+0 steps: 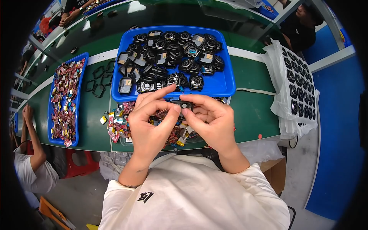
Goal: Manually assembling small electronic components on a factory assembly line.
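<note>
Across a long green workbench (253,111), overhead light glinting off its far side, and straight into the busy stretch of it from the head view. Just beyond the fingers, a blue tray (218,82) piled with black watch cases (168,57), some with round dark backs up, some with pale, squarish faces showing. Over to the left, a narrow blue tray (79,115) heaped with small red, yellow and silvery bits, and next to it a few loose black frames (94,91), flat on the green. Off to the right, rows of dark round-backed pieces (300,84) in white wrapping. How far along, then? Judging from this moment, somewhere mid-piece: one unit up in the fingers, not yet set down, plenty lying in the pile beyond, and a thick spread of small parts (119,126) below the hands. No telling finished from unfinished in that pile. Now to the piece itself, a small dark case (186,104), held up by the tray's near edge, dark and smooth, with a pale round spot on the upturned side; possibly a watch case too, though too covered by fingertips for certainty. Pinched by the left hand (147,119), thumb against finger, another finger stretched trayward; gripped by the right hand (214,117) too, forefinger along the far edge, thumb near, the rest curled.
</note>
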Demonstrator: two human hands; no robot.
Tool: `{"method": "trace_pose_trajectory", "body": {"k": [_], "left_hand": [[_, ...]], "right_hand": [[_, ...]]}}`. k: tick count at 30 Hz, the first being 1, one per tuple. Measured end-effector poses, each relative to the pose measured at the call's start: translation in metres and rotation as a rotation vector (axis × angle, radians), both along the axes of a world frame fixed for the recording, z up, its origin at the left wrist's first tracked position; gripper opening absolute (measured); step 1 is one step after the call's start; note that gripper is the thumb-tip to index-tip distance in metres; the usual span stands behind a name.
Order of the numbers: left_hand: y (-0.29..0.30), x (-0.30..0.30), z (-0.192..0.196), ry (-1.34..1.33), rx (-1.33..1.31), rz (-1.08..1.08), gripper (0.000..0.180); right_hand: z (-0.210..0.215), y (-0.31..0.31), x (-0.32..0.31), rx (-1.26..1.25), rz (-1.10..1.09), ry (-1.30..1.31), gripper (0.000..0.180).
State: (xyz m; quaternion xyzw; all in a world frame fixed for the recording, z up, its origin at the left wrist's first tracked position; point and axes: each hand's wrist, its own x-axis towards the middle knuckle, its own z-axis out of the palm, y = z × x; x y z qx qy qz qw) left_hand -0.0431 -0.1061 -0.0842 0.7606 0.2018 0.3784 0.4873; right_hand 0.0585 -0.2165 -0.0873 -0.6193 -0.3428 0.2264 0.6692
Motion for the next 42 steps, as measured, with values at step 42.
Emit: {"method": "trace_pose_trajectory", "body": {"k": [42], "left_hand": [[-0.002, -0.016, 0.0, -0.094, -0.715, -0.217, 0.008]], "right_hand": [[-0.001, 0.002, 0.007, 0.187, -0.031, -0.152, 0.017]]}}
